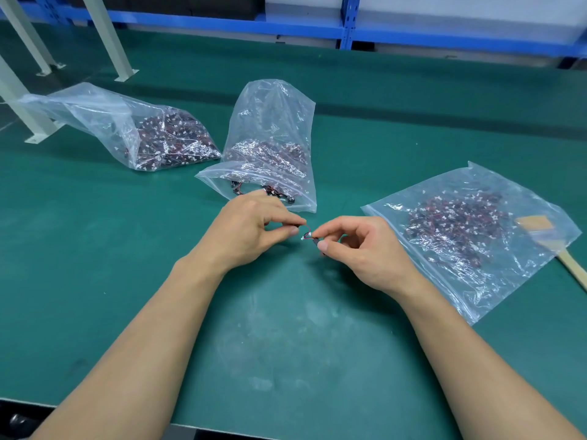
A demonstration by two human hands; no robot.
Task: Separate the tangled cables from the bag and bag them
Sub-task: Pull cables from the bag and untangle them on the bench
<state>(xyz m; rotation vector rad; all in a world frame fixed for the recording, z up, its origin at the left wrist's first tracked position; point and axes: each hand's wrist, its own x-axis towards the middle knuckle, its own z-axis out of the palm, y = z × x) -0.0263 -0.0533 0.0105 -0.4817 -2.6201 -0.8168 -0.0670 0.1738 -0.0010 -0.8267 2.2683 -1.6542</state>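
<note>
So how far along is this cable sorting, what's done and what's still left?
Done, it seems: the flat bag on the right already holds a spread of cables. In hand: the left hand and right hand pinch one small cable between them. Left: the middle bag and the far-left bag both look well filled with tangled cables.

A single wide-angle view looks from the person's head, forward and steeply down onto the green surface (95, 249). It sits near, with the left hand (251, 227) and right hand (359, 246) meeting at mid-frame. The blue shelf rack (346, 27) beyond the surface lines the top edge.
</note>
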